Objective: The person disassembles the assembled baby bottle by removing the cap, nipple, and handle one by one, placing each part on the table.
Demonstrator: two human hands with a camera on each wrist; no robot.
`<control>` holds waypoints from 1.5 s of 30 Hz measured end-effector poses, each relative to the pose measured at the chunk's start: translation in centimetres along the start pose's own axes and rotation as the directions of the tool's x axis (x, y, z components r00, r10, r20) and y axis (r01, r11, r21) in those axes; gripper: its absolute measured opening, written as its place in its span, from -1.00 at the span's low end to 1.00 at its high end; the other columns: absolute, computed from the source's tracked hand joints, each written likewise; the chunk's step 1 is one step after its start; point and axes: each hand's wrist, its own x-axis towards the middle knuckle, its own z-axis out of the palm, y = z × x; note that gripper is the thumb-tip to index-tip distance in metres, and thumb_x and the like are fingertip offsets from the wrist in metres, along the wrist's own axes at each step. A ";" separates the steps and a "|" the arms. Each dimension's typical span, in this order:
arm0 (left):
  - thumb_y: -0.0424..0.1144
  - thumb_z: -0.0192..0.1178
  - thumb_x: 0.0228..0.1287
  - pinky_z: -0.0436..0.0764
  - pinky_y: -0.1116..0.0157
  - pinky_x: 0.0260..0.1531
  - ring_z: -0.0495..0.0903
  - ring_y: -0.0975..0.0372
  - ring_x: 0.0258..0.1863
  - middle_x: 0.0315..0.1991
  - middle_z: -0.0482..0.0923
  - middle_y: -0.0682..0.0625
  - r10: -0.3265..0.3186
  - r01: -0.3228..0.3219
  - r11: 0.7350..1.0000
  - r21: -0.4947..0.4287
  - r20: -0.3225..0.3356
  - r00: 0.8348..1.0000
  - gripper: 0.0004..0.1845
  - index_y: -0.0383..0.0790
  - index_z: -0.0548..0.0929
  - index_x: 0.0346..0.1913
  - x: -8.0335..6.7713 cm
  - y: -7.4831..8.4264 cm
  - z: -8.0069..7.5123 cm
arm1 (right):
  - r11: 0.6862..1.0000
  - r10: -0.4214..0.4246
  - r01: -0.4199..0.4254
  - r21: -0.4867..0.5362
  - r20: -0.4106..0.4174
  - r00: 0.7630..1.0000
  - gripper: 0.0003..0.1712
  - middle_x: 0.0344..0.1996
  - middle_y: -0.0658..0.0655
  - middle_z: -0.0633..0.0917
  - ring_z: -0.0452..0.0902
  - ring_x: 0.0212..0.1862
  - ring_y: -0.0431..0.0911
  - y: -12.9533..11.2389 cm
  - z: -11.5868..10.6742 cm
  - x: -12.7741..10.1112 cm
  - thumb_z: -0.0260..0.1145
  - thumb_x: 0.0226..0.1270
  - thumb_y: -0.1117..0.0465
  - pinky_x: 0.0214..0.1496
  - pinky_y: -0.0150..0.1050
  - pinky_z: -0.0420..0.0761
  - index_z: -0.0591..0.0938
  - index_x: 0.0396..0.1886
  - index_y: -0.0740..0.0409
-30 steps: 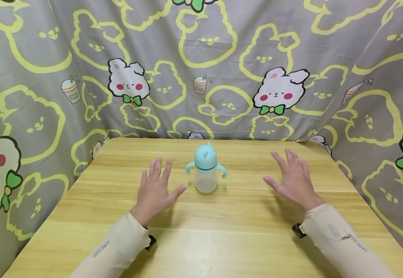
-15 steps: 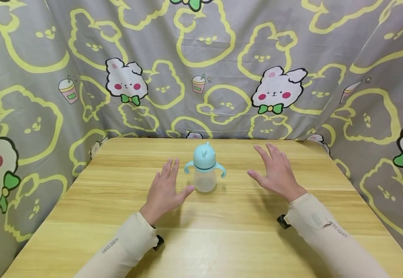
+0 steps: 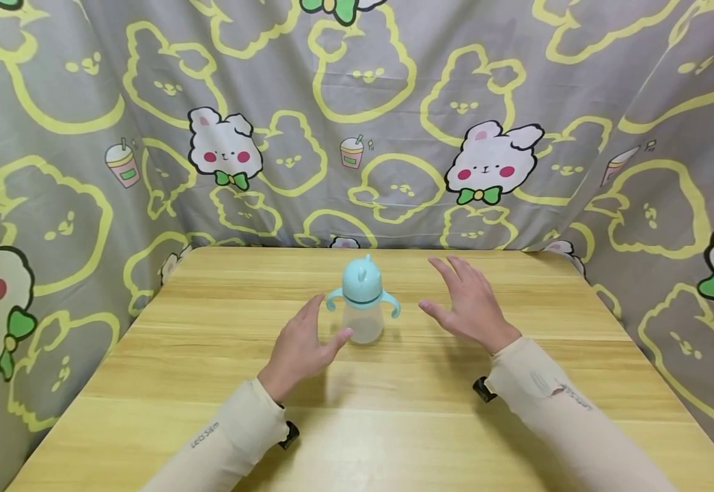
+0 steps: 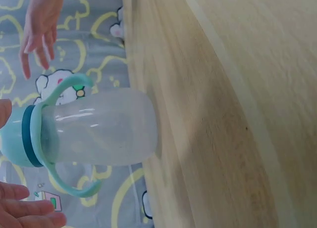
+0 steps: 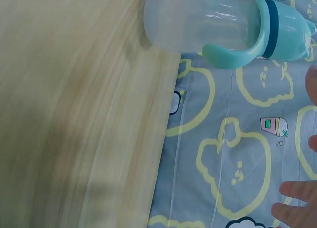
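Toward the far edge of the wooden worktop (image 3: pixel 393 437), about midway between its side edges, a two-handled, blue-lidded bottle (image 3: pixel 363 301) stands upright. Left hand (image 3: pixel 301 350) just beside it, right hand (image 3: pixel 472 307) farther off opposite; each has fingers extended, thumb apart, holding nothing.

A curtained-off nook, in what kind of building unclear: cartoon-print curtains (image 3: pixel 421 89) hang behind and on both sides of a wood-grain table (image 3: pixel 393 437).
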 end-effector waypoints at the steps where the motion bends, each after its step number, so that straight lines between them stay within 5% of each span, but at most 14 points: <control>1: 0.17 0.22 0.24 0.42 -0.09 0.11 0.40 -0.15 0.23 0.29 0.35 -0.33 -0.001 0.001 1.000 -0.013 -0.009 1.000 -0.12 -0.46 0.25 0.37 0.0 0.0 0.1 | 1.000 -0.003 0.003 0.001 0.001 1.000 -0.09 0.31 0.43 0.31 0.15 0.36 0.31 -0.2 0.1 0.1 0.32 0.20 -0.18 0.28 0.32 0.09 0.25 0.44 0.10; 7: 0.11 0.28 0.21 0.47 -0.09 0.05 0.49 -0.14 0.14 0.18 0.47 -0.31 -0.041 0.040 0.995 -0.089 -0.012 0.999 -0.17 -0.45 0.30 0.33 -0.2 0.3 0.6 | 0.999 -0.026 0.025 0.021 0.021 0.999 -0.09 0.30 0.38 0.35 0.19 0.35 0.27 -1.3 0.8 0.8 0.32 0.21 -0.16 0.31 0.27 0.11 0.23 0.46 0.08; 16: 0.11 0.31 0.20 0.43 -0.10 0.09 0.43 -0.18 0.20 0.24 0.40 -0.37 -0.165 0.172 0.971 -0.167 0.054 0.985 -0.10 -0.46 0.23 0.38 0.3 1.5 1.7 | 0.998 -0.054 0.054 0.029 -0.007 0.999 -0.10 0.27 0.36 0.42 0.30 0.30 0.24 -2.8 1.4 2.3 0.32 0.21 -0.16 0.27 0.25 0.20 0.26 0.45 0.12; 24: 0.10 0.34 0.15 0.36 -0.14 0.15 0.36 -0.22 0.24 0.26 0.33 -0.45 -0.180 0.197 0.941 -0.274 0.086 0.980 0.03 -0.44 0.06 0.45 0.8 2.3 2.6 | 0.992 -0.094 0.095 0.086 -0.025 0.995 -0.11 0.27 0.30 0.44 0.36 0.26 0.20 -4.4 2.1 3.6 0.30 0.22 -0.16 0.25 0.21 0.26 0.26 0.45 0.13; 29: 0.08 0.31 0.19 0.37 -0.17 0.11 0.39 -0.24 0.20 0.22 0.34 -0.50 -0.192 0.228 0.894 -0.387 0.129 0.973 0.06 -0.41 -0.08 0.47 1.1 2.7 3.2 | 0.983 -0.141 0.147 0.107 -0.065 0.988 -0.12 0.24 0.24 0.46 0.43 0.19 0.16 -5.0 2.7 4.3 0.30 0.23 -0.15 0.20 0.17 0.33 0.25 0.46 0.10; 37: 0.09 0.27 0.20 0.19 -0.17 0.25 0.17 -0.22 0.35 0.36 0.12 -0.50 -0.287 0.365 0.827 -0.427 0.236 0.928 0.14 -0.43 -0.26 0.49 1.6 3.5 4.1 | 0.980 -0.142 0.149 0.132 -0.058 0.988 -0.13 0.25 0.18 0.47 0.45 0.19 0.11 -6.4 3.4 5.0 0.32 0.22 -0.16 0.18 0.22 0.32 0.27 0.46 0.04; 45: -0.06 0.31 0.19 0.24 -0.13 0.23 0.26 -0.13 0.32 0.30 0.25 -0.35 -0.240 0.286 0.821 -0.494 0.157 0.958 -0.04 -0.36 -0.05 0.44 2.7 3.4 5.1 | 0.983 -0.139 0.143 0.113 -0.040 0.989 -0.16 0.18 0.21 0.50 0.51 0.10 0.08 -7.4 3.7 5.8 0.29 0.24 -0.20 0.14 0.24 0.34 0.29 0.45 -0.03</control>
